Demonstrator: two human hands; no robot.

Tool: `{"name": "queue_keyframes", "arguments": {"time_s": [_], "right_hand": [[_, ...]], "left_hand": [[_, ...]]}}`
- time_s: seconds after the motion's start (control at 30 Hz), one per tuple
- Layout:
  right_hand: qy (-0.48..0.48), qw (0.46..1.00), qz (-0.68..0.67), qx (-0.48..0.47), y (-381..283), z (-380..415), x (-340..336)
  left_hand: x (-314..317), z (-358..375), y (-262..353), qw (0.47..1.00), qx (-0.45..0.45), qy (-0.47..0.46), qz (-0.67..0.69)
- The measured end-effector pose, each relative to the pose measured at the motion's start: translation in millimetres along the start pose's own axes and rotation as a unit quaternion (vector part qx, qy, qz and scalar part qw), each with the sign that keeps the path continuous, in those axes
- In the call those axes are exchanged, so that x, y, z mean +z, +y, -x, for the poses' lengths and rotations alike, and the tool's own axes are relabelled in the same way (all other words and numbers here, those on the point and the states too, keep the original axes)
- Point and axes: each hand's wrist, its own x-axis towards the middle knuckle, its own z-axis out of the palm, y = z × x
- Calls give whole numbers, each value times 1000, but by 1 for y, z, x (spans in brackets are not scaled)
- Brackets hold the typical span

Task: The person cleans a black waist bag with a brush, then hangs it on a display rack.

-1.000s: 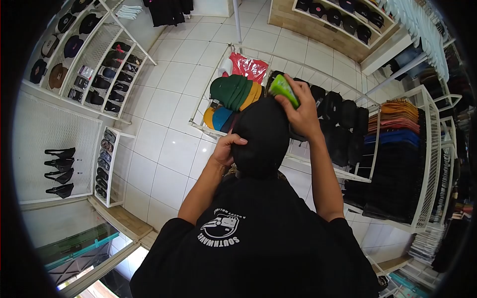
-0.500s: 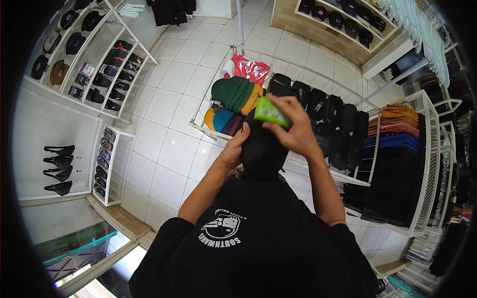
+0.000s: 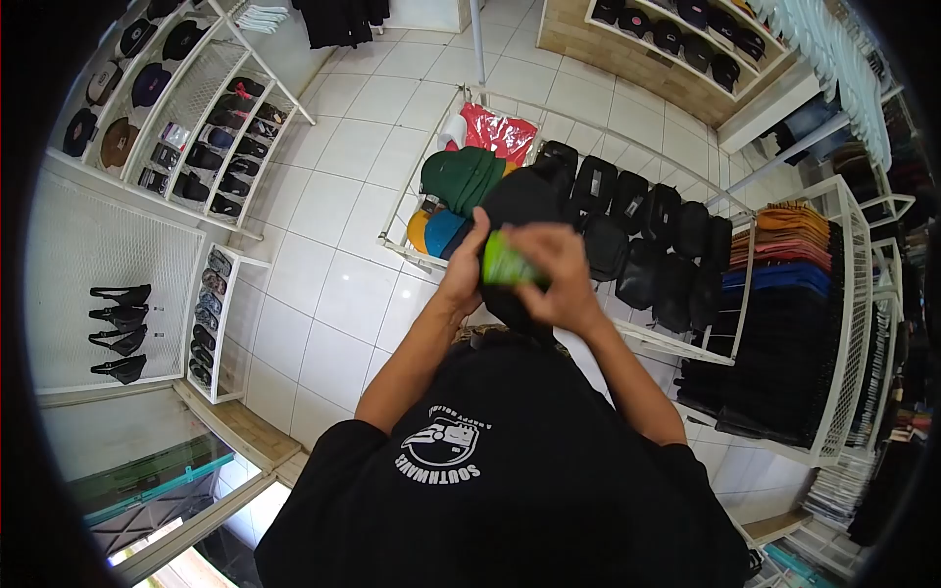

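Note:
A black cap point(image 3: 524, 201) is held in front of my chest, its crown towards the rack. My left hand point(image 3: 464, 269) grips the cap's left side, thumb up along its edge. In my right hand point(image 3: 559, 269) is a bright green brush-like block point(image 3: 505, 263), blurred by motion, lying against the cap. The block's underside is hidden. Just beyond the cap, green caps point(image 3: 461, 176) and a blue cap point(image 3: 446, 233) lie stacked in the white wire rack.
Black bags point(image 3: 642, 211) fill the right part of the wire rack point(image 3: 627, 137). Folded clothes point(image 3: 779, 265) stand on a shelf at the right. Cap shelves point(image 3: 147, 108) and a wall panel with hanging pouches point(image 3: 120, 318) are at the left.
My right hand and the green block have moved down the cap towards my body. The cap has tilted, and more of its top now shows beyond my hands.

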Motion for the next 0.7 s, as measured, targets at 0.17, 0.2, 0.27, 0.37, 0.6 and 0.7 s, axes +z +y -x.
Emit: {"name": "queue_keyframes", "arguments": {"time_s": [0.17, 0.2, 0.27, 0.37, 0.6, 0.7], "right_hand": [[-43, 999, -15, -24, 16, 26, 0], [10, 1000, -22, 11, 8, 13, -2], [34, 999, -12, 2, 2, 2, 5], [-52, 996, -62, -33, 1, 33, 13], [-27, 999, -27, 30, 16, 58, 14], [-8, 1000, -9, -14, 13, 58, 17]], "left_hand": [[6, 3, 12, 998, 62, 19, 11], [-1, 1, 6, 998, 51, 37, -13], [0, -6, 0, 995, 73, 67, -4], [-3, -5, 20, 993, 78, -1, 83], [-20, -3, 25, 987, 112, 44, 102], [-18, -4, 35, 985, 115, 36, 127]]}}
